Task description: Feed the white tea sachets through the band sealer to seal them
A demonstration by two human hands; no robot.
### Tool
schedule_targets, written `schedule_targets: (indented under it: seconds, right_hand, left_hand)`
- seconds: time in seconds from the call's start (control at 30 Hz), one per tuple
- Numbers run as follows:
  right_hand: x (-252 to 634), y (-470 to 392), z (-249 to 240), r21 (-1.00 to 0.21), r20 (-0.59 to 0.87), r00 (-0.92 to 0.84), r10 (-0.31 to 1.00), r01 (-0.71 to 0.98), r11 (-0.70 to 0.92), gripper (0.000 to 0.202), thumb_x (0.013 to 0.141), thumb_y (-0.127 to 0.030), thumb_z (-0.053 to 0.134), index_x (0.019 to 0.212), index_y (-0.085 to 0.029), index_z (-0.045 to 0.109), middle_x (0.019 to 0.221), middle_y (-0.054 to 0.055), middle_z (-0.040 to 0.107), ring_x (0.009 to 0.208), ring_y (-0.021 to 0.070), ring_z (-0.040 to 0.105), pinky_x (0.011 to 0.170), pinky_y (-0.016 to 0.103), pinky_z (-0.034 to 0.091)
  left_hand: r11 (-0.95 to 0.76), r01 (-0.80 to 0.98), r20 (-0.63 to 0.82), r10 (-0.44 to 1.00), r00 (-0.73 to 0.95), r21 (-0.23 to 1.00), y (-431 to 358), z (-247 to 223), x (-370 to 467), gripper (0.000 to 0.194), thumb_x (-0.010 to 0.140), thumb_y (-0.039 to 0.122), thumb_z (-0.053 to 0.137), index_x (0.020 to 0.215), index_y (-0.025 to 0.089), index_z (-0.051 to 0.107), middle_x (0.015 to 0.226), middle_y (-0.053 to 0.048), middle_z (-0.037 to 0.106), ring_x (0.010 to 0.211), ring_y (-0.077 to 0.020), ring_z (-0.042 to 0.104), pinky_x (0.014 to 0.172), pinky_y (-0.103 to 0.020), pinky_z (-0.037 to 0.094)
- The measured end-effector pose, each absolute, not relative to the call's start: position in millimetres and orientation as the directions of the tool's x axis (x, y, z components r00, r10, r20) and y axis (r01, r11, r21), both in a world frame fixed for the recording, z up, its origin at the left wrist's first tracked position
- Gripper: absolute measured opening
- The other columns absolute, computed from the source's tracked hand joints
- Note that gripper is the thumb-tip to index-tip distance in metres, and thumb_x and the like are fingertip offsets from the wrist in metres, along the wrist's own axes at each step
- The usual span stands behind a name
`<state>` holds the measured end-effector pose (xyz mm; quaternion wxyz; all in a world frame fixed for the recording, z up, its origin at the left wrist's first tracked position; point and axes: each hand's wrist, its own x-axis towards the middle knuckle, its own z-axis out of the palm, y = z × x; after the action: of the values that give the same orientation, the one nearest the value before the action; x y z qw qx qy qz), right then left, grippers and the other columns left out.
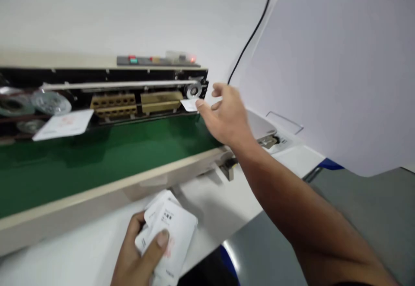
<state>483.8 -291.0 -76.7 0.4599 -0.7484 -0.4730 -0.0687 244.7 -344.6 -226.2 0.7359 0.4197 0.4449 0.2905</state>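
Left grip [138,253] was clamped on a fanned stack of flat white packets [178,238], thumb pressed across the top one, held over the front edge of the machine. Right grip [227,113] had its fingers curled and apart from the thumb; thumb tip was at the edge of a single white packet [189,105] by the right end of the sealing mechanism. Couldn't tell if it was actually touching.

Another packet [66,125] stuck out of the mechanism at left, tilted, over the smooth green belt [113,147]. Behind: ribbed, brass-coloured metal blocks [113,103] with a row of holes, shiny round metal wheels [52,102], a thin pale belt up top. Dark control strip [155,61] had red and green switches plus a lit red lamp [192,59]. Machine sat on a smooth white desk [65,255].

Labels: top packet in the stack had dark characters near its upper end, a reddish motif mid-face, a small dark line at the bottom. Too small/blurred to read. Packets had rounded corners.
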Motion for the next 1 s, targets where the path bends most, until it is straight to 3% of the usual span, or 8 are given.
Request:
schedule_targets:
  seconds: [0.07,0.13,0.3,0.5,0.6,0.73,0.9,1.0]
  right_hand:
    - [451.7,-327.8,-99.6,-0.457,0.734,0.327,0.595,0.886,0.076,0.039,0.088,-0.034,0.059,0.122,-0.019,0.05,0.114,0.01,0.054,0.095,0.023,0.055,0.088,0.042,0.047]
    - [420.4,-366.6,-127.9,-0.369,0.769,0.164,0.619,0.904,0.219,0.039,0.083,-0.032,0.064,0.117,-0.021,0.051,0.104,0.008,0.051,0.099,0.0266,0.051,0.089,0.045,0.046]
    - [374.7,-417.9,-193.9,-0.691,0.404,0.301,0.864,0.719,0.072,0.075,0.079,-0.043,0.069,0.139,-0.026,0.027,0.123,0.013,0.036,0.112,0.0325,0.044,0.095,0.049,0.044]
    - [380.1,-410.4,-208.5,-0.959,0.024,0.416,0.909,0.268,-0.097,0.052,0.091,-0.037,0.061,0.133,-0.032,0.033,0.118,0.007,0.054,0.102,0.0228,0.058,0.091,0.041,0.049]
    - [387.5,-409.4,-208.7,-0.989,-0.027,0.45,0.893,0.116,-0.089,0.047,0.093,-0.039,0.06,0.133,-0.032,0.036,0.119,0.006,0.058,0.105,0.022,0.059,0.094,0.04,0.048]
    - [389.6,-408.0,-210.5,-0.991,0.07,0.523,0.85,0.136,-0.002,0.045,0.092,-0.036,0.061,0.132,-0.032,0.04,0.124,0.005,0.056,0.109,0.0213,0.057,0.094,0.039,0.048]
    - [392.8,-399.9,-204.9,-0.967,-0.113,0.407,0.906,-0.254,-0.007,0.032,0.086,-0.033,0.07,0.111,-0.025,0.051,0.097,0.002,0.062,0.088,0.0155,0.059,0.076,0.029,0.05]
    - [399.3,-395.0,-201.0,-0.947,-0.147,0.35,0.925,-0.319,-0.029,0.029,0.081,-0.033,0.075,0.1,-0.021,0.056,0.093,0.001,0.058,0.081,0.0133,0.057,0.071,0.026,0.048]
  left_hand:
    - [0.629,-0.172,-0.489,0.722,0.489,0.758,-344.6,-214.0,243.3,0.051,0.074,0.048,0.075,0.113,0.028,0.048,0.086,-0.001,0.074,0.081,-0.0211,0.069,0.068,-0.027,0.049]
    - [0.684,-0.241,-0.512,0.694,0.507,0.689,-343.2,-208.8,243.0,0.048,0.075,0.042,0.076,0.111,0.03,0.048,0.084,0.001,0.073,0.078,-0.0194,0.069,0.069,-0.028,0.049]
    - [0.643,-0.195,-0.489,0.715,0.499,0.741,-343.4,-210.0,242.6,0.045,0.079,0.045,0.072,0.112,0.028,0.047,0.09,-0.001,0.072,0.08,-0.0198,0.068,0.07,-0.029,0.051]
    - [0.576,-0.146,-0.476,0.771,0.423,0.804,-345.1,-210.0,243.3,0.051,0.076,0.048,0.072,0.116,0.024,0.05,0.096,-0.006,0.072,0.077,-0.0232,0.07,0.068,-0.034,0.053]
    - [0.555,-0.118,-0.471,0.785,0.403,0.824,-345.4,-210.4,244.2,0.053,0.074,0.046,0.075,0.116,0.024,0.051,0.096,-0.007,0.073,0.078,-0.0241,0.07,0.07,-0.035,0.053]
    - [0.547,-0.084,-0.473,0.783,0.405,0.833,-345.2,-211.1,244.4,0.052,0.074,0.044,0.075,0.115,0.024,0.05,0.094,-0.006,0.074,0.081,-0.025,0.071,0.072,-0.036,0.053]
    - [0.558,-0.09,-0.478,0.774,0.416,0.825,-344.8,-209.9,243.6,0.053,0.074,0.045,0.075,0.115,0.023,0.05,0.093,-0.007,0.075,0.081,-0.0272,0.071,0.071,-0.038,0.054]
    - [0.571,-0.106,-0.484,0.768,0.42,0.814,-344.9,-210.6,243.4,0.054,0.073,0.044,0.076,0.115,0.023,0.05,0.093,-0.008,0.075,0.081,-0.0285,0.072,0.072,-0.04,0.055]
